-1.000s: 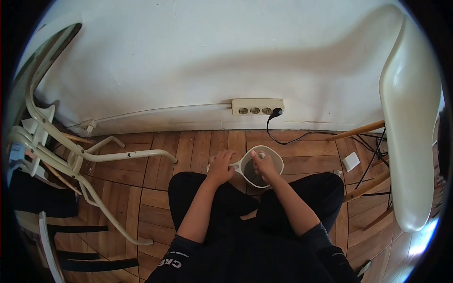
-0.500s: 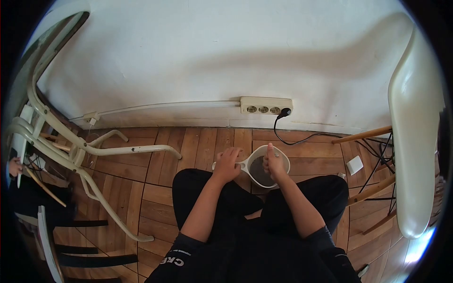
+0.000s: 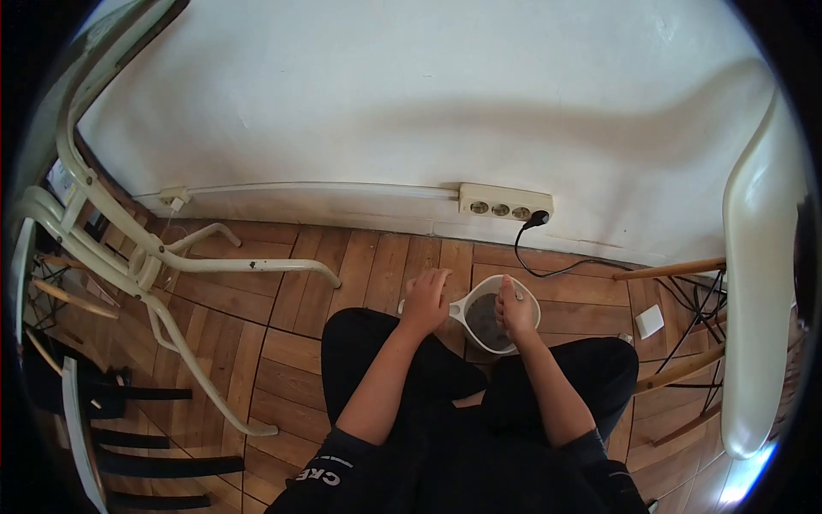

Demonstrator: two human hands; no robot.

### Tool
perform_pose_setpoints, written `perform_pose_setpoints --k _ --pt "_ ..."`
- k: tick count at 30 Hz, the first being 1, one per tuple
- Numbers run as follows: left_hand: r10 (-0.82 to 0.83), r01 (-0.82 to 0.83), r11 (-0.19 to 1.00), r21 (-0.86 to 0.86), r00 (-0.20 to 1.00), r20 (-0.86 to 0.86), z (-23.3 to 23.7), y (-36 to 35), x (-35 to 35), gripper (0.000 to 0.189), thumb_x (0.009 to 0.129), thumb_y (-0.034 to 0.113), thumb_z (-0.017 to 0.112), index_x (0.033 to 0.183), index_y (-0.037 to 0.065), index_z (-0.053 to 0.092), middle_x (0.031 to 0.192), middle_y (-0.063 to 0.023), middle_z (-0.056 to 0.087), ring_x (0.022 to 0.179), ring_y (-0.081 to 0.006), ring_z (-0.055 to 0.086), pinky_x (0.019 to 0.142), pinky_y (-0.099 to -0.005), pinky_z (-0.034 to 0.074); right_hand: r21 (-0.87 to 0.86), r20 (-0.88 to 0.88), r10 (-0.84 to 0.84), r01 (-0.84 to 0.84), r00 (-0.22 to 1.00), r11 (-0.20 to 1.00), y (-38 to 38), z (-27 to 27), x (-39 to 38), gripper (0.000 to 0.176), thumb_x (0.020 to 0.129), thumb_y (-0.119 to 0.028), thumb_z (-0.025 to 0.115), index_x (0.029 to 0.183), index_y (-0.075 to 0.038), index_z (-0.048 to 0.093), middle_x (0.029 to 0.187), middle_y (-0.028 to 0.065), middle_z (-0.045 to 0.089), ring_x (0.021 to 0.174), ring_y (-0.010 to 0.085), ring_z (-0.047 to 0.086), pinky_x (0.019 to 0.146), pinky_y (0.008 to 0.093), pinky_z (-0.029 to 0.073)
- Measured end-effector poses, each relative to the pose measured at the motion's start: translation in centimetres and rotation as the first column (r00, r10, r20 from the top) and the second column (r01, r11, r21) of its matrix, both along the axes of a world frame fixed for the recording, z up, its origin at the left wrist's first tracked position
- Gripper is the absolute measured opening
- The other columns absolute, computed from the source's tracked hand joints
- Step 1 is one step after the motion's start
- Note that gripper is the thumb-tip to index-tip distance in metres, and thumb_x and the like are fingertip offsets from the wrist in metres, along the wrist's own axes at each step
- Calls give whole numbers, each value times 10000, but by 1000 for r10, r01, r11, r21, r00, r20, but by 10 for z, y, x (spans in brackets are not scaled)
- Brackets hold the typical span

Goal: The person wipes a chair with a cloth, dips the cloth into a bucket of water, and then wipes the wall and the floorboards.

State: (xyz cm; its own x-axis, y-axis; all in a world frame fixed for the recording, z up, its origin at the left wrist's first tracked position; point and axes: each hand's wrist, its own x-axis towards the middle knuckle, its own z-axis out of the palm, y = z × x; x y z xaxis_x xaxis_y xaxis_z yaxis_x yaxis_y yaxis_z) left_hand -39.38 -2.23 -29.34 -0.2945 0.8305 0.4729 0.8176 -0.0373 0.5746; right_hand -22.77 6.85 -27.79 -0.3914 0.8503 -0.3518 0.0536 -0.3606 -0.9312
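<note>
A white long-handled dipper (image 3: 535,310) rests low in front of my crossed legs, with a murky grey content in its bowl. My left hand (image 3: 425,301) lies over its handle, fingers curled across it, and the handle's end shows just left of the hand. Above the bowl's right side, my right hand (image 3: 514,313) is closed in a fist with the thumb up. A small pale tip shows beside its fingers; I cannot tell what the fist holds. The fist hides part of the bowl.
A power strip (image 3: 505,204) with a black plug (image 3: 537,219) runs along the wall. Bent cream metal chair legs (image 3: 248,265) stand at left, a white chair (image 3: 753,291) with wooden legs at right. A white square piece (image 3: 650,321) and tangled cables lie on the wooden floor.
The view has shifted slightly, so everything sits a little lower and to the right. My right fist has shifted slightly over the bowl; my left hand stays on the handle.
</note>
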Motion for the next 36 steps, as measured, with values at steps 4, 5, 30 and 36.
perform_pose_setpoints --k 4,5,30,36 --pt "21 -21 1000 15 1000 4 0 -2 2 370 739 12 508 1100 88 518 911 -74 550 916 -264 538 807 -410 373 76 0 5 -5 1000 997 -6 3 2 455 917 -481 484 617 -159 369 471 -55 316 359 53 291 342 216 218" --pt "11 -11 1000 -8 1000 26 -1 0 1 395 722 14 507 1111 85 514 949 -88 547 943 -271 530 830 -424 361 61 24 -2 0 1000 998 -3 0 1 457 918 -482 483 617 -158 369 471 -54 318 360 53 300 341 216 222" --pt "66 -73 996 57 990 122 -2 9 -3 321 759 59 528 1080 74 518 908 -60 543 894 -245 539 796 -426 370 184 61 32 -43 998 982 -9 -2 6 447 910 -477 501 614 -152 423 500 -58 360 391 49 343 361 216 266" --pt "113 -114 993 8 988 105 13 4 -10 233 795 40 524 1027 43 535 893 -111 556 869 -285 562 769 -388 425 279 379 180 -297 908 913 7 -18 11 418 910 -443 519 724 -69 516 572 10 497 509 108 501 459 271 400"
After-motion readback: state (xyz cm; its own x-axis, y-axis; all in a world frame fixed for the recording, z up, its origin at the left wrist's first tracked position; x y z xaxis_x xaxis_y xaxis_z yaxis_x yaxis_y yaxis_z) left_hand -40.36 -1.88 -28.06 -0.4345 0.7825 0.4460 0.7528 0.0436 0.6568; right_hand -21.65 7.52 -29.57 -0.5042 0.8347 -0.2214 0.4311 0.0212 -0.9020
